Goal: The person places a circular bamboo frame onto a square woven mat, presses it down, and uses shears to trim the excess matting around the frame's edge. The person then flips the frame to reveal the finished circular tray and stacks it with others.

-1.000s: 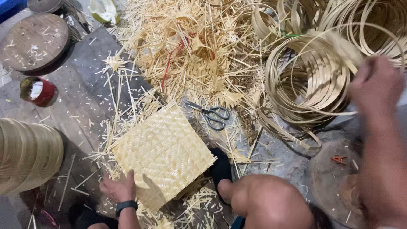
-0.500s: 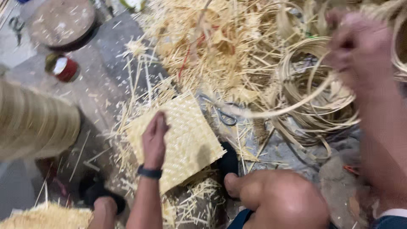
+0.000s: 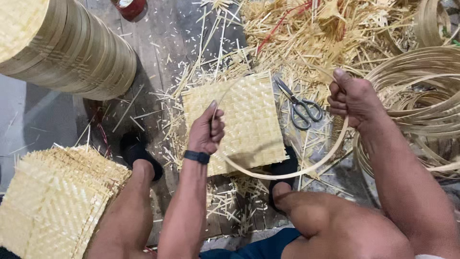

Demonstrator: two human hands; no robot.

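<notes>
Bending a thin bamboo strip (image 3: 287, 173) into a loop above a woven mat (image 3: 249, 120) on the floor, both hands' fingers pinched its ends; it looked light, springy, best gripped near the tips.

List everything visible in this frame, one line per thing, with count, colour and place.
Thin bent bamboo hoop strip: one, pale tan, held between both hands above the mat.
Square woven bamboo mat: one, yellow, on the floor under the hands.
Steel scissors: one, grey, right of the mat.
Stack of woven mats: one, yellow, bottom left.
Stack of round bamboo frames: one, tan, top left.
Coiled bamboo strips: one bundle, tan, right.
Bamboo offcuts: many, straw-coloured, top centre.
Red tin: one, top edge.
Black sandals: two, beside the mat.
Left hand: black wristband, grips the strip.
Right hand: grips the strip.
</notes>
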